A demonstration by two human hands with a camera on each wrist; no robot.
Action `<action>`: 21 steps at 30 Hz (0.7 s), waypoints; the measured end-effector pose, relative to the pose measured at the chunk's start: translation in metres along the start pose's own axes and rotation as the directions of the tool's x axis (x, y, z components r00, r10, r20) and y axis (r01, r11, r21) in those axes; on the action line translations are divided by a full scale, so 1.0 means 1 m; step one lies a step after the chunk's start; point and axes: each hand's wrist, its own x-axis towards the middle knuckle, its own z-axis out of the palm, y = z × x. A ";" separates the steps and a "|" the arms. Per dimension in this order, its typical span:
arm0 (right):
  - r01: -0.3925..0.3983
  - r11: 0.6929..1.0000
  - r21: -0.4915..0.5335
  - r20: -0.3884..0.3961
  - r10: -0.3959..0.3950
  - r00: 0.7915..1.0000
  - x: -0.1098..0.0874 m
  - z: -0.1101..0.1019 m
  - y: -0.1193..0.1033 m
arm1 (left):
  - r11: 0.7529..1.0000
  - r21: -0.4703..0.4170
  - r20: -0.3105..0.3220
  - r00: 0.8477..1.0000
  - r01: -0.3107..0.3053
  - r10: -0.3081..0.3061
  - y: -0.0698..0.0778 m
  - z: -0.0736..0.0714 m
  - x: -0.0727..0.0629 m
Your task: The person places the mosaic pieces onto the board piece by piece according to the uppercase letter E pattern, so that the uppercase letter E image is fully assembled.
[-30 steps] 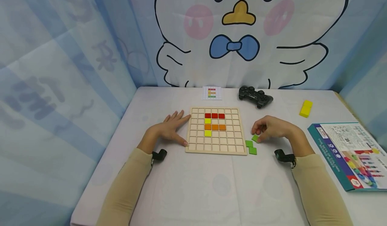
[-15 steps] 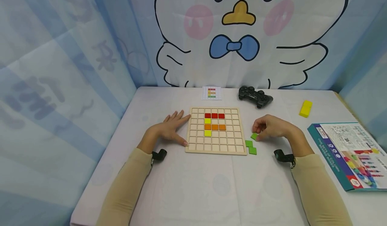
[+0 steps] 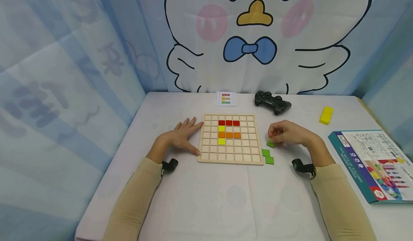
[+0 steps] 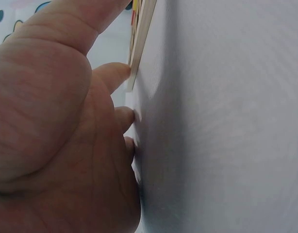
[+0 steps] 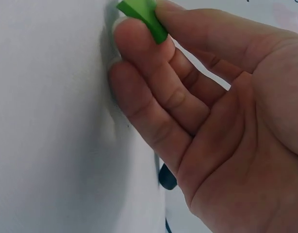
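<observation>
My left hand (image 3: 181, 137) is spread on the table, its thumb and index fingertip at the left edge of a wooden grid board (image 3: 232, 158). The left wrist view shows the board's edge (image 4: 143, 43) beside those fingers. On the board lie three red tiles (image 3: 228, 123) in a row, three orange tiles (image 3: 229, 135) in another, and two yellow tiles (image 3: 221, 141) at the left. Right of the board, my right hand (image 3: 288, 132) pinches a green square tile (image 5: 146, 17) between thumb and fingers, low over the table. Two more green tiles (image 3: 266, 152) lie against the board's lower right edge.
Behind the board lies a small pattern card (image 3: 226, 99) with coloured rows. A black game controller (image 3: 272, 103) stands at the back, a yellow block (image 3: 326, 116) farther right. A flat teal-edged box (image 3: 371, 165) covers the right side of the table.
My right hand has moved slightly away from me with the green tile, which now tilts more in its fingers. My left hand and the board have stayed put.
</observation>
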 end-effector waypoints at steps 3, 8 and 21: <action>-0.001 0.999 0.045 -0.012 0.002 1.000 0.000 0.001 -0.001 | 1.000 0.001 0.000 1.000 -0.002 0.002 0.000 0.000 0.000; 0.014 0.999 0.049 -0.056 -0.012 0.998 0.001 0.002 -0.001 | 1.000 0.005 -0.005 1.000 -0.004 0.004 -0.002 0.001 0.001; 0.077 0.996 -0.033 -0.181 -0.082 0.980 0.004 0.002 -0.006 | 1.000 0.008 0.001 1.000 0.003 -0.003 -0.001 0.001 0.001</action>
